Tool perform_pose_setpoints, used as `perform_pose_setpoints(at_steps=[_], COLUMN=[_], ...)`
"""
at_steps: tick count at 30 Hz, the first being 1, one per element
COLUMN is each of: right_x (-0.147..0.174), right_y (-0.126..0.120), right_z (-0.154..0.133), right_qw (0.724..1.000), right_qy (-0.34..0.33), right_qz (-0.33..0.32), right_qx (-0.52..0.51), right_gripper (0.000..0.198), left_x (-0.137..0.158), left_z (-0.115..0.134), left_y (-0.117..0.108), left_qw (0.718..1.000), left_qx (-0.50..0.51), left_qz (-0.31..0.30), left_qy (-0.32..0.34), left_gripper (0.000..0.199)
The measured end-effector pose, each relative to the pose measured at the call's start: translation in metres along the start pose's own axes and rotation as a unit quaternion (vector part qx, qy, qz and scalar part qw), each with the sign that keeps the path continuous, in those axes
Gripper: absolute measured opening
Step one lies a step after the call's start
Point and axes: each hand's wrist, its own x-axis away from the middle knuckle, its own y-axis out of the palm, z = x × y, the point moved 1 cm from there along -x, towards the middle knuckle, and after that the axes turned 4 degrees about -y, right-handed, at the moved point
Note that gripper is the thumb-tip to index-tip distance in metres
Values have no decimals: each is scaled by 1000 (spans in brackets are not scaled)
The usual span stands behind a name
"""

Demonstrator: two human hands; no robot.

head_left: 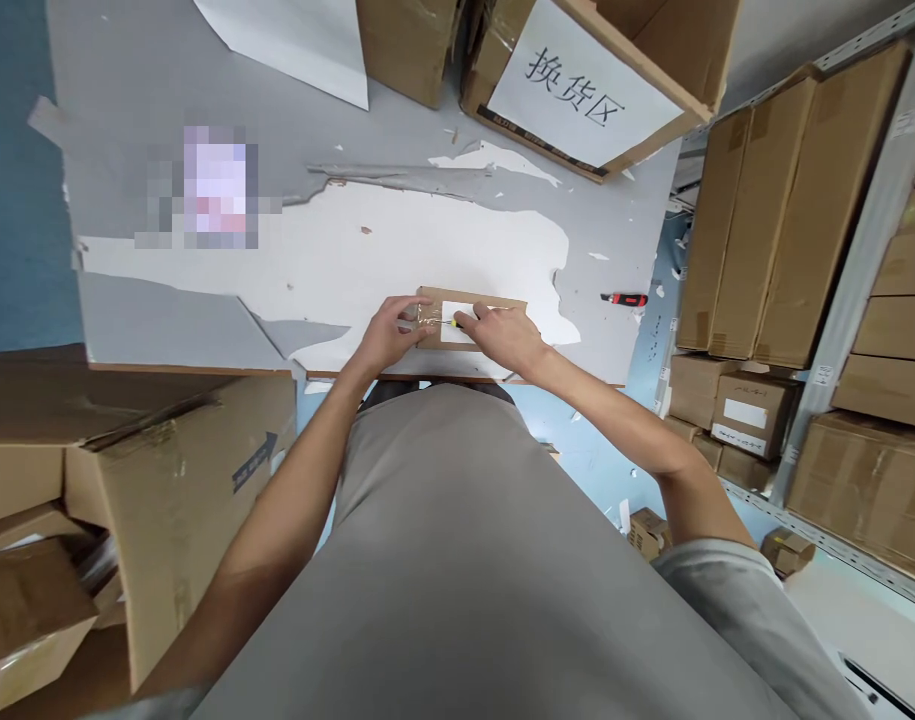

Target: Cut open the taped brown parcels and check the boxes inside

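A small flat cardboard box (pixel 429 338) with a white label (pixel 451 336) and clear tape over its left end lies at the table's near edge. My left hand (pixel 391 332) grips that left end, thumb and fingers on opposite sides. Over the label, my right hand (pixel 506 335) is closed round a slim tool (pixel 455 322) with a yellow part showing. Its thin tip points left onto the taped end. Most of the tool is hidden in my fingers, so its kind cannot be made out.
A red and black utility knife (pixel 628 299) lies on the table's right. Behind stands an open carton (pixel 472 95) bearing a white sign (pixel 577 90). A large open carton (pixel 202 480) sits at left. Shelves with stacked boxes (pixel 772 220) line the right.
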Motion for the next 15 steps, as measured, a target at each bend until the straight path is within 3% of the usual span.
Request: perform_pose_setpoints(at_steps=[7,15], right_x=[-20,-20], right_y=[2,-7], right_z=[-2,-15], right_qw=[999,1000], right_qy=[-33,-19], right_qz=[23,13], right_qx=[-22,-13], right_gripper=[55,62], left_x=[3,1], left_z=[2,6], left_y=[1,-4], left_qw=[1000,1000], left_qx=[2,6], left_qz=[2,-9], left_qy=[-9,-18], left_gripper=[61,68])
